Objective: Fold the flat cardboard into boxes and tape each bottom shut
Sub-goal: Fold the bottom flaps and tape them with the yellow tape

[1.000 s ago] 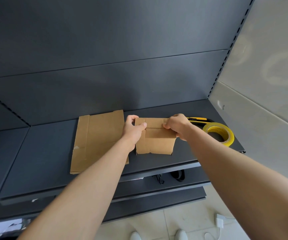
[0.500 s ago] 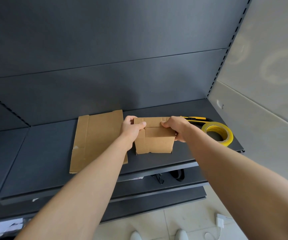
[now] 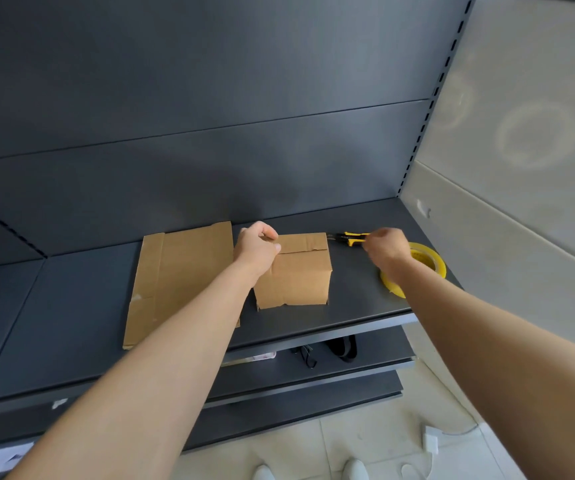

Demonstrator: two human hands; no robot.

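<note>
While the left hand (image 3: 258, 245) curls over the upper left corner of the box (image 3: 293, 268), thumb against its face, the right hand (image 3: 384, 249) hangs off to the right, between the knife (image 3: 348, 237) and the tape (image 3: 428, 258). It is blurred, so I cannot tell whether its fingers are spread or curled, or whether it touches either tool.

The box stands on the shelf (image 3: 365, 306), mid-front, with its folded flaps facing up and back. The left hand's grip seems meant to pin those flaps closed, since nothing else holds them and bent cardboard tends to spring open. No tape shows on the seam, so I judge the folding done and the sealing not yet begun.

Tape and knife lie just right of the box, within easy reach of the free hand. Flat cardboard (image 3: 182, 282) waits just left of the box, partly under the left forearm, ready for the next fold.
</note>
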